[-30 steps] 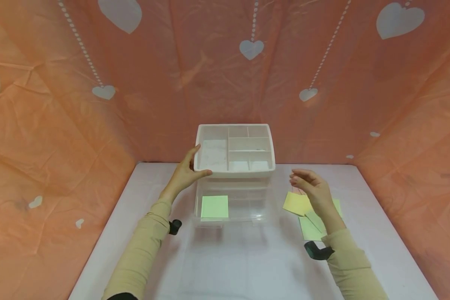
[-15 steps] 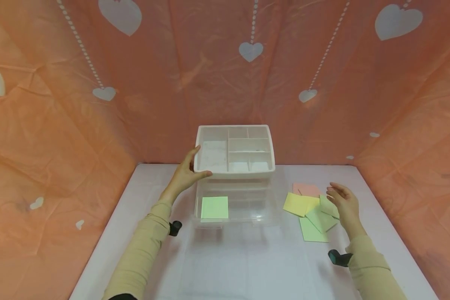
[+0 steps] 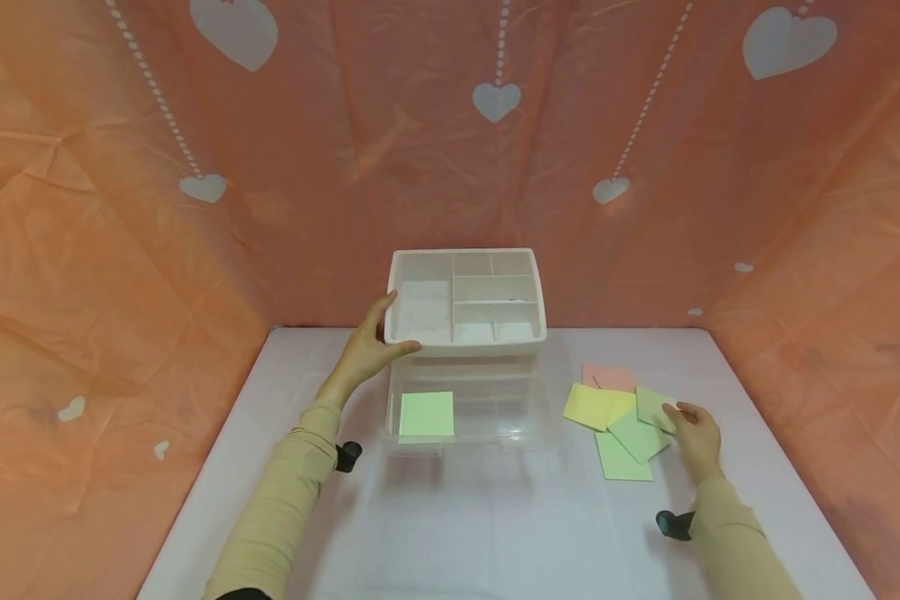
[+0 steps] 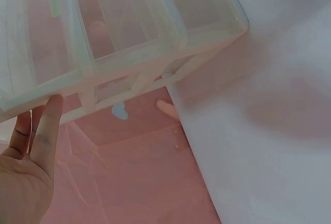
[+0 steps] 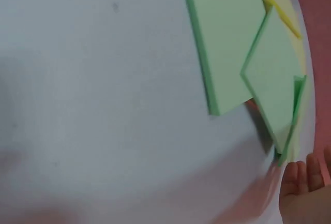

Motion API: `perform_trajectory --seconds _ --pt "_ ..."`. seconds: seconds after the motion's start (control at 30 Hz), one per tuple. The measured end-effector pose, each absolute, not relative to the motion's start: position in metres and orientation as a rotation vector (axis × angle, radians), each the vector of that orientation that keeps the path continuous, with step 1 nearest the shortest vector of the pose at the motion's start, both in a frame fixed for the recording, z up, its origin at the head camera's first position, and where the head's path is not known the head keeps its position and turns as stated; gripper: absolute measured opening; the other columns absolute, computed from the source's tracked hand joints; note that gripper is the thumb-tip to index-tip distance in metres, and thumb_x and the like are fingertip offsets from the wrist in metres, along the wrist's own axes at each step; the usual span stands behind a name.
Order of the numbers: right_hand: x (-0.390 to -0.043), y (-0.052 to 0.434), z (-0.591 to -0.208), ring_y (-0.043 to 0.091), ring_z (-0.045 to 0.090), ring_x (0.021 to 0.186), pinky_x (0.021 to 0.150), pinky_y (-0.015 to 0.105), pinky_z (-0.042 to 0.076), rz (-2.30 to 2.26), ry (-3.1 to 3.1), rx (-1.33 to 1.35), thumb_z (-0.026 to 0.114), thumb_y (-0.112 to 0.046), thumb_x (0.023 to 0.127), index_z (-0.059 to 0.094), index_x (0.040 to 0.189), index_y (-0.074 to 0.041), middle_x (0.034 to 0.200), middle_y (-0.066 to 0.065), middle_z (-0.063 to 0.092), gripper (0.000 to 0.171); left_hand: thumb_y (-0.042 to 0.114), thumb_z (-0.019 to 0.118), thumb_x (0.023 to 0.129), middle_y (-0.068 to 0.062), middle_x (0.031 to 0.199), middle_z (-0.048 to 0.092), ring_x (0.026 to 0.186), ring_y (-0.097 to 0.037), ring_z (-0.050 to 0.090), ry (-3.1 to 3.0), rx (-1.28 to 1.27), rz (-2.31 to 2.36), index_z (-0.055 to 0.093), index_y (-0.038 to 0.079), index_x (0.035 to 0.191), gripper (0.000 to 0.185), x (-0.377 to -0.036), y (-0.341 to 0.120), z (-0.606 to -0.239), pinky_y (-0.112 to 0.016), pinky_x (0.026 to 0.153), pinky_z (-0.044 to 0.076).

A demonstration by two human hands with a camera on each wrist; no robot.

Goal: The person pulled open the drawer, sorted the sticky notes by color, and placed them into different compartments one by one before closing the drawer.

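Behind the white table (image 3: 495, 533) hangs an orange cloth (image 3: 420, 183) printed with hearts. Your left hand (image 3: 363, 350) grips the drawer box (image 3: 472, 349) by its left front corner, near the table's back edge; a steady hold should prevent sliding. Your right hand (image 3: 699, 437) touches the outermost green pad (image 3: 651, 407), toward the table's right edge; whether the fingers pinch it, this view does not let me say. Better lift it by its free corner, without dragging the neighbouring pads (image 3: 591, 406). The clear drawer (image 3: 491, 408) juts forward, one green note (image 3: 427, 414) inside.
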State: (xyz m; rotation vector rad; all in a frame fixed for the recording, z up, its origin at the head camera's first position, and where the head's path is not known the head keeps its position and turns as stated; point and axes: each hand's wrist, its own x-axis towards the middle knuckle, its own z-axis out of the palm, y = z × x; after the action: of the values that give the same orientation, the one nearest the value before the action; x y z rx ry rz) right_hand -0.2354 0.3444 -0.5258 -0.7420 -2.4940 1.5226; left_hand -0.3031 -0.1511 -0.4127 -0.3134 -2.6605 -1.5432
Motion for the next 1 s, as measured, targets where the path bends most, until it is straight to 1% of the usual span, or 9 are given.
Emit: perform_trajectory --seconds 0.1,0.13,0.2,0.37,0.57,0.7,0.8,0.9,1.0 --pt "-0.234 0.346 -0.533 0.040 0.040 0.117 0.095 0.042 0.036 1.500 -2.508 -0.786 0.048 -0.029 0.095 0.035 0.134 0.012 0.130 0.033 0.040 0.058 0.046 0.079 0.068 -0.013 0.100 0.057 0.087 -0.021 0.052 -2.668 -0.312 -1.540 0.020 0.043 0.145 0.097 -0.303 -0.150 -0.413 -0.030 0.076 0.044" --pt "-0.233 0.346 -0.535 0.043 0.038 0.118 0.097 0.048 0.033 1.480 -2.515 -0.804 0.049 -0.026 0.094 0.034 0.134 0.014 0.129 0.035 0.039 0.058 0.046 0.079 0.068 -0.012 0.101 0.057 0.088 -0.021 0.052 -2.668 -0.313 -1.543 0.020 0.044 0.145 0.097 -0.303 -0.150 -0.413 -0.030 0.076 0.044" --pt "-0.232 0.346 -0.538 0.047 0.036 0.119 0.101 0.053 0.029 1.421 -2.548 -0.836 0.049 -0.021 0.093 0.033 0.133 0.016 0.128 0.037 0.038 0.056 0.046 0.079 0.069 -0.013 0.101 0.057 0.088 -0.021 0.052 -2.672 -0.314 -1.543 0.020 0.044 0.145 0.097 -0.303 -0.150 -0.413 -0.030 0.076 0.044" --pt "-0.231 0.347 -0.540 0.050 0.035 0.119 0.103 0.055 0.027 1.307 -2.650 -0.870 0.048 -0.019 0.091 0.035 0.130 0.019 0.125 0.039 0.040 0.056 0.044 0.079 0.070 -0.012 0.101 0.056 0.087 -0.021 0.051 -2.676 -0.305 -1.547 0.019 0.045 0.145 0.096 -0.302 -0.151 -0.412 -0.030 0.076 0.044" --pt "-0.232 0.347 -0.539 0.050 0.036 0.121 0.105 0.055 0.026 1.281 -2.692 -0.862 0.050 -0.025 0.093 0.043 0.125 0.019 0.126 0.038 0.043 0.055 0.047 0.078 0.069 -0.010 0.092 0.052 0.081 -0.021 0.048 -2.685 -0.293 -1.516 0.019 0.047 0.144 0.095 -0.302 -0.151 -0.413 -0.031 0.072 0.042" --pt "-0.233 0.345 -0.540 0.049 0.037 0.119 0.103 0.055 0.026 1.287 -2.686 -0.879 0.052 -0.032 0.092 0.047 0.121 0.018 0.124 0.037 0.045 0.058 0.045 0.078 0.070 -0.010 0.096 0.053 0.084 -0.020 0.048 -2.685 -0.289 -1.531 0.018 0.046 0.144 0.096 -0.303 -0.150 -0.412 -0.031 0.074 0.042" --pt "-0.234 0.343 -0.540 0.051 0.032 0.121 0.103 0.056 0.023 1.287 -2.683 -0.902 0.053 -0.033 0.091 0.046 0.122 0.018 0.126 0.037 0.043 0.060 0.042 0.078 0.071 -0.011 0.100 0.053 0.086 -0.020 0.047 -2.691 -0.284 -1.553 0.017 0.045 0.145 0.096 -0.303 -0.149 -0.411 -0.031 0.075 0.042" --pt "-0.235 0.341 -0.542 0.052 0.028 0.123 0.103 0.056 0.021 1.276 -2.694 -0.921 0.053 -0.031 0.091 0.045 0.123 0.017 0.127 0.037 0.041 0.058 0.037 0.078 0.073 -0.012 0.101 0.052 0.087 -0.021 0.046 -2.699 -0.279 -1.571 0.017 0.042 0.146 0.096 -0.300 -0.148 -0.407 -0.032 0.075 0.041" --pt "-0.237 0.338 -0.543 0.053 0.025 0.122 0.101 0.057 0.019 1.294 -2.682 -0.939 0.054 -0.028 0.090 0.046 0.123 0.015 0.128 0.038 0.038 0.055 0.030 0.078 0.076 -0.015 0.102 0.053 0.088 -0.022 0.047 -2.703 -0.279 -1.575 0.017 0.034 0.149 0.095 -0.291 -0.145 -0.395 -0.031 0.076 0.041"
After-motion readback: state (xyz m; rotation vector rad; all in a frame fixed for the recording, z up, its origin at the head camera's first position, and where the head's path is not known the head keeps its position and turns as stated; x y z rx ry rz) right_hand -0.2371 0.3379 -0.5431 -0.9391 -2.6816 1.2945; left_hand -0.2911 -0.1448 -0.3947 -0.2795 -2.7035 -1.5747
